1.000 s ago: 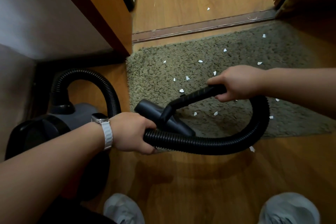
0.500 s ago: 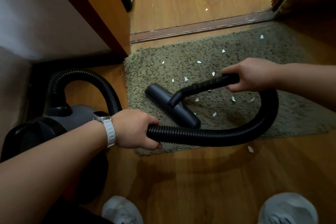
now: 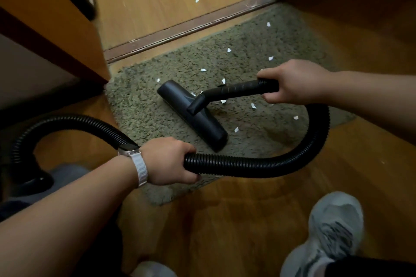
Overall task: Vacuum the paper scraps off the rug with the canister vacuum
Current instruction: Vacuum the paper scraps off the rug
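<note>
A shaggy grey-green rug (image 3: 144, 108) lies on the wood floor, strewn with several white paper scraps (image 3: 253, 105). The black floor nozzle (image 3: 191, 114) rests flat on the rug's middle, set diagonally. My right hand (image 3: 292, 82) grips the black handle tube (image 3: 238, 89) that leads down to the nozzle. My left hand (image 3: 168, 161), with a white watch on the wrist, holds the ribbed black hose (image 3: 258, 164), which loops from the handle back to the grey canister (image 3: 58, 175) at the lower left.
An orange wooden cabinet (image 3: 51, 18) stands at the upper left. A metal door threshold strip (image 3: 186, 27) runs behind the rug, with a few scraps (image 3: 196, 0) on the floor beyond. My grey shoes (image 3: 331, 236) stand on the wood floor in front.
The nozzle has slid from the rug's near edge toward its middle and now lies flat. My right hand moved right and away from me; several scraps near the nozzle are gone.
</note>
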The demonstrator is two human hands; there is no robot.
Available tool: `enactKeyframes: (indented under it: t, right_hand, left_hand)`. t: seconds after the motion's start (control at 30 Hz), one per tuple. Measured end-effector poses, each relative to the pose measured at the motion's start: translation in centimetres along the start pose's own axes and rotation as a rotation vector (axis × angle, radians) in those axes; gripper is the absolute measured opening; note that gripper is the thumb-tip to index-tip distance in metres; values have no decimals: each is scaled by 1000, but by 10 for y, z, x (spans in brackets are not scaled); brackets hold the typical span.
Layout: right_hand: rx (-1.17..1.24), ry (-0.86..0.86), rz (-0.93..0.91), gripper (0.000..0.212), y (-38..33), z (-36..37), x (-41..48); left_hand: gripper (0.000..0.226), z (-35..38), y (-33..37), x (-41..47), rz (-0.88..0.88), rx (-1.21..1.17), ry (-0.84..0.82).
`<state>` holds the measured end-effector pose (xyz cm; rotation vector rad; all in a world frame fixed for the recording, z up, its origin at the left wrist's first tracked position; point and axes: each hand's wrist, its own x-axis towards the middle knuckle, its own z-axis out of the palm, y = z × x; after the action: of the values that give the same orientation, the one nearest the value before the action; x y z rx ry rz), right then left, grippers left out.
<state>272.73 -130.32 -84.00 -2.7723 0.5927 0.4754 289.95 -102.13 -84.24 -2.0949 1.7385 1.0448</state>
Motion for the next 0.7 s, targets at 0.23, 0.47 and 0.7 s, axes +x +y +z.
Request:
enactKeyframes:
  t: [0.23, 0.47, 0.7]
  right_hand:
    - [77, 9, 118, 15, -5, -5, -38]
    - [60, 22, 252, 31, -12, 5, -107]
    - [50, -62, 359, 17, -2, 14, -180]
  left_hand:
    - [29, -7, 7, 18, 93, -25, -84]
    - [25, -13, 27, 19, 218, 61, -111]
    - [28, -6, 67, 9, 311, 105, -77]
